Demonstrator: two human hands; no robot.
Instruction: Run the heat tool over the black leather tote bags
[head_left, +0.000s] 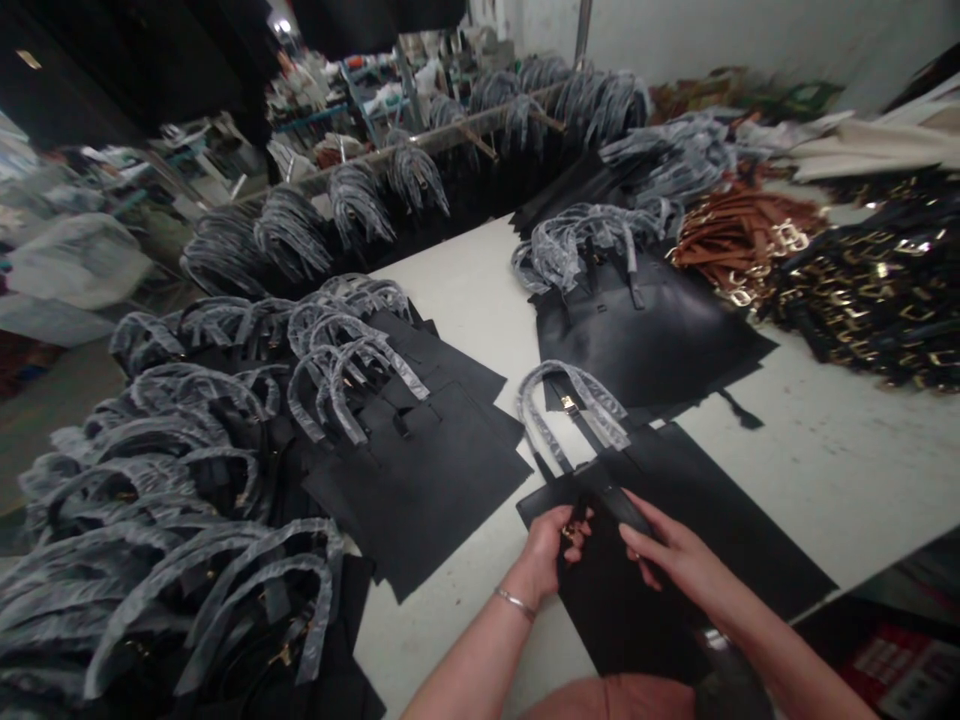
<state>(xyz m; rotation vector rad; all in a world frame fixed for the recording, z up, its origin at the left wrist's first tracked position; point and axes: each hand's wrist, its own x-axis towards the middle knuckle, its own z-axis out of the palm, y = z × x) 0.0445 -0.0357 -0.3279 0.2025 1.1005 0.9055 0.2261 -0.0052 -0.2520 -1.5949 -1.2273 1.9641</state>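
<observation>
A black leather bag panel [712, 500] lies flat before me, its handles [538, 420] wrapped in clear plastic and pointing away. A gold clasp [568, 405] shows between the handles. My left hand [551, 545], with a bracelet at the wrist, is closed with curled fingers around a dark strap end carrying small gold metal. My right hand [667, 545] pinches a black leather strap [621, 503] between thumb and fingers, over the panel's upper part. The undersides of both hands' fingers are partly hidden.
Stacked black panels with wrapped handles [420, 450] lie to the left, more bundles [187, 580] beyond them. Ahead is another black stack [637, 330]. Brown straps [750, 235] and black straps with gold buckles [885, 290] are heaped at right on the white table [847, 450].
</observation>
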